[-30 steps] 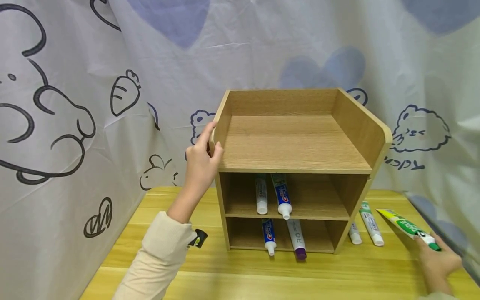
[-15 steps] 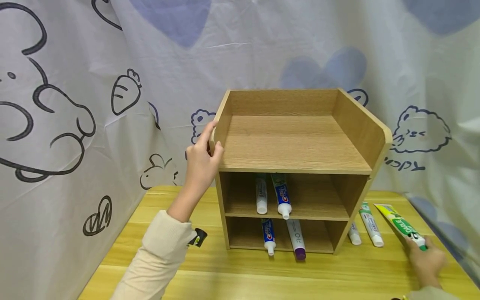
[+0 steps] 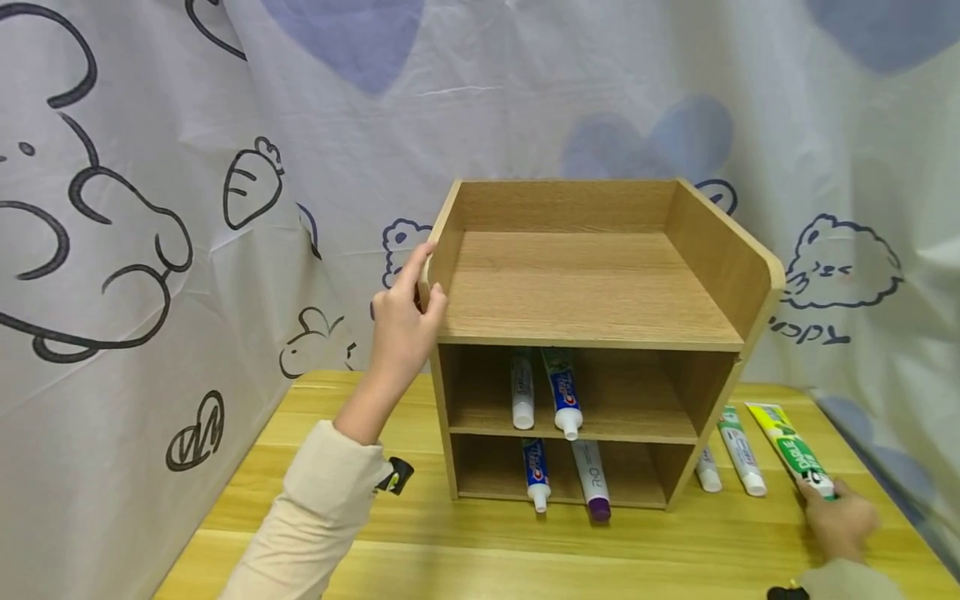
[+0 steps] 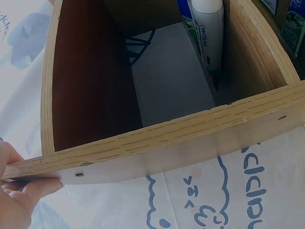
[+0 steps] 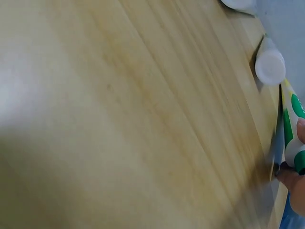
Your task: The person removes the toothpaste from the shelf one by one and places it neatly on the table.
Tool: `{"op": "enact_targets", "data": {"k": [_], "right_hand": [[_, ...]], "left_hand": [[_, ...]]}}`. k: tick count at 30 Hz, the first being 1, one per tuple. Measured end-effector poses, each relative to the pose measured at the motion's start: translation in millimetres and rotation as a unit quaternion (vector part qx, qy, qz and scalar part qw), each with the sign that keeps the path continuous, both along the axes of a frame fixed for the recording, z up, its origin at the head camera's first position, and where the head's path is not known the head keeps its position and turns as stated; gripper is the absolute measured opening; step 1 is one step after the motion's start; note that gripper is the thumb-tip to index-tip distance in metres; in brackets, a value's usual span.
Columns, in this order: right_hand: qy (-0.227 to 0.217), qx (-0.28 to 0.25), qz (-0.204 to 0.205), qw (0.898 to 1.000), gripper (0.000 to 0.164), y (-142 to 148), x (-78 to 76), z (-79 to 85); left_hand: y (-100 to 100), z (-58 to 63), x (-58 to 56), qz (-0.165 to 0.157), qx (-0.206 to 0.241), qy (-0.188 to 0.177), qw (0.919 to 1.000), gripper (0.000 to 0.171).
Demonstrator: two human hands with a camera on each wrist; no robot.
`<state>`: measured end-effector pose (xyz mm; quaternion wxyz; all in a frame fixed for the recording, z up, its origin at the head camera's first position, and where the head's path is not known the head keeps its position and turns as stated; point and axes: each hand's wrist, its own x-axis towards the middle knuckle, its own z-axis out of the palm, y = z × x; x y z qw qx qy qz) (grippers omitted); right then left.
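My left hand [image 3: 403,333] grips the upper left side panel of a wooden shelf unit [image 3: 592,287]. In the left wrist view its fingers and thumb [image 4: 40,188] lie on either side of the panel edge. At the right, my right hand [image 3: 842,518] pinches a green, yellow and white toothpaste tube [image 3: 793,446] near its green cap, low over the table. The right wrist view shows the tube [image 5: 290,129] at its right edge, with a thumb on it. Two more toothpaste tubes lie between it and the unit, a green-and-white one [image 3: 742,454] and a white-capped one [image 3: 707,471].
On the middle shelf lie a white tube [image 3: 522,392] and a blue tube [image 3: 564,392]. The bottom shelf bears a blue tube [image 3: 536,471] and a white tube with a purple cap [image 3: 592,479]. A printed curtain [image 3: 337,150] hangs behind the wooden table [image 3: 480,558].
My right hand has moved left and lower with the green and yellow toothpaste tube, bringing it nearer the other loose tubes. The left hand has stayed on the panel.
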<state>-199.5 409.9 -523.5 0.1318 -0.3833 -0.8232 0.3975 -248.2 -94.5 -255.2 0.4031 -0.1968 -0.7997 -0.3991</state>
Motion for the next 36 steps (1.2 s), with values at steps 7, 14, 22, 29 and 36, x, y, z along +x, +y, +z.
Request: {"op": "enact_targets", "data": {"k": [7, 14, 22, 29, 36], "right_hand": [[0.003, 0.019, -0.003, 1.0, 0.054, -4, -4.3, -3.2], [0.007, 0.041, 0.011, 0.999, 0.05, -2, -3.3, -9.1], [0.029, 0.098, 0.048, 0.994, 0.041, 3, -2.3, -9.4], [0.049, 0.115, 0.061, 0.99, 0.048, 3, -2.8, 6.7], [0.141, 0.165, 0.036, 0.975, 0.043, -7, -2.6, 27.7]], "left_hand": [[0, -1.1, 0.7, -0.002, -0.001, -0.003, 1.0, 0.046], [0, -1.9, 0.0, -0.006, -0.002, 0.0, 1.0, 0.046], [0, -1.2, 0.3, -0.004, -0.001, 0.006, 1.0, 0.046], [-1, -3.3, 0.9, -0.011, 0.008, 0.004, 0.9999, 0.046], [-1, -9.2, 2.4, -0.018, 0.021, 0.006, 0.9996, 0.047]]}}
